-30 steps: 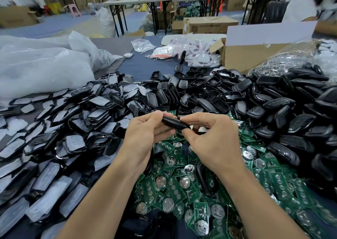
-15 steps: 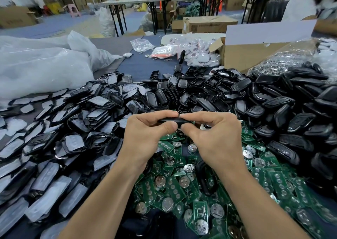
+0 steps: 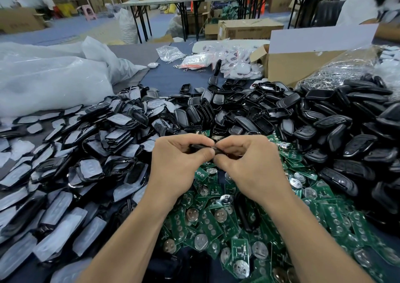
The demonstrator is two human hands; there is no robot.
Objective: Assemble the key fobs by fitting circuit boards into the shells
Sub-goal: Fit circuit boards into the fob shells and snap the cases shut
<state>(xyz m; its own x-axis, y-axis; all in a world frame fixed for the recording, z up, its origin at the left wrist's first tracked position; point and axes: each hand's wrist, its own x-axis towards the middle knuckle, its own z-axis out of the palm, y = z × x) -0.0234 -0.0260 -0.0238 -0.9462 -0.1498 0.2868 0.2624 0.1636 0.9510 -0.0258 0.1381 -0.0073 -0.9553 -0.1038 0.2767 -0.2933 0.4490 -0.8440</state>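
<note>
Both hands meet at the middle of the table around one black key fob shell (image 3: 201,146), held edge-on and mostly hidden by my fingers. My left hand (image 3: 177,161) grips its left end, my right hand (image 3: 249,163) pinches its right end, thumbs pressed together under it. Whether a board is inside cannot be seen. Green circuit boards (image 3: 216,224) with round coin cells lie in a heap below my hands. Black shells (image 3: 270,114) are piled behind and to the right.
Shell halves with grey film (image 3: 71,163) cover the left of the table. White plastic bags (image 3: 49,77) lie at far left. An open cardboard box (image 3: 303,66), small bagged white parts (image 3: 233,60) and a bag of metal rings (image 3: 346,70) stand at the back. A person in white stands at the top right.
The shell went from tilted to level, and both hands closed in tighter around it until the fingertips met. The hands rose slightly toward the shell pile.
</note>
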